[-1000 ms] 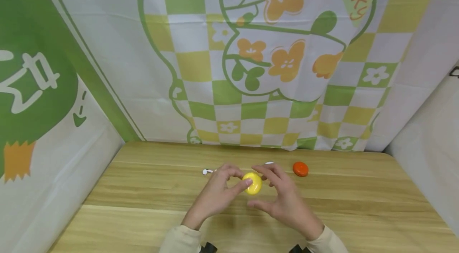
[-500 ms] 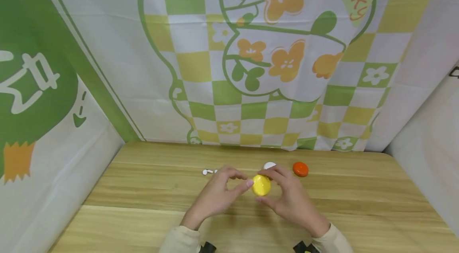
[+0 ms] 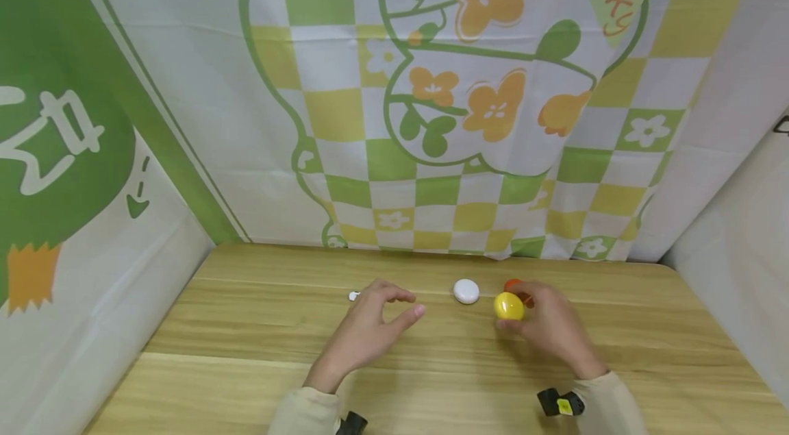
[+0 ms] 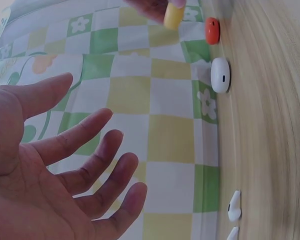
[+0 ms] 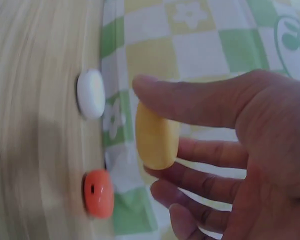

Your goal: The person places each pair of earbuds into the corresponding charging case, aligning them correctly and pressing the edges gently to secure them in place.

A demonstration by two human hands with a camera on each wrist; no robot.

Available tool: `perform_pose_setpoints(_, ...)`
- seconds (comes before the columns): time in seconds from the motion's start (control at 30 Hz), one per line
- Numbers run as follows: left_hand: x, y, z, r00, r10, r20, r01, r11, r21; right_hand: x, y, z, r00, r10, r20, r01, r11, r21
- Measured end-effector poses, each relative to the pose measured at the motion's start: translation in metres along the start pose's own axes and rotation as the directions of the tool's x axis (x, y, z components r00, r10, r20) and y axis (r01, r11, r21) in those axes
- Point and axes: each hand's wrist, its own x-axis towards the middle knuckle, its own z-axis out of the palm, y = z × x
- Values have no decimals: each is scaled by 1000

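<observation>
My right hand (image 3: pixel 542 322) pinches a yellow rounded case (image 3: pixel 509 306) between thumb and fingers, just above the wooden table (image 3: pixel 246 346); the right wrist view shows the yellow case (image 5: pixel 156 136) held next to an orange case (image 5: pixel 98 193). The orange case (image 3: pixel 514 284) is mostly hidden behind the yellow one in the head view. A white oval case (image 3: pixel 466 291) lies between my hands. My left hand (image 3: pixel 370 325) hovers open, fingers loosely spread (image 4: pixel 90 165), holding nothing. Two white earbuds (image 4: pixel 233 212) lie by it, one earbud (image 3: pixel 354 296) showing in the head view.
A green, yellow and white checkered cloth (image 3: pixel 431 113) with flowers hangs as backdrop right behind the table's far edge. Cloth walls close in on the left (image 3: pixel 74 216) and right (image 3: pixel 740 202). Bare wood lies in front of my hands.
My right hand took the yellow case from between both hands and carried it right, next to the orange case. The left hand let go and stayed put. The white case is now uncovered.
</observation>
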Motion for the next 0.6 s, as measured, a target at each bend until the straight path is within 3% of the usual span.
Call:
perform_pose_setpoints(0.17, 0, 0, -1, 1000, -7, -9, 7, 1000, 12, 2, 16, 0, 997, 77, 32, -75, 996, -55)
perform_pose_setpoints(0.6, 0, 1, -3, 1000, 3, -25, -2, 1000, 28, 3, 38, 10, 986, 158, 58, -148, 978, -148)
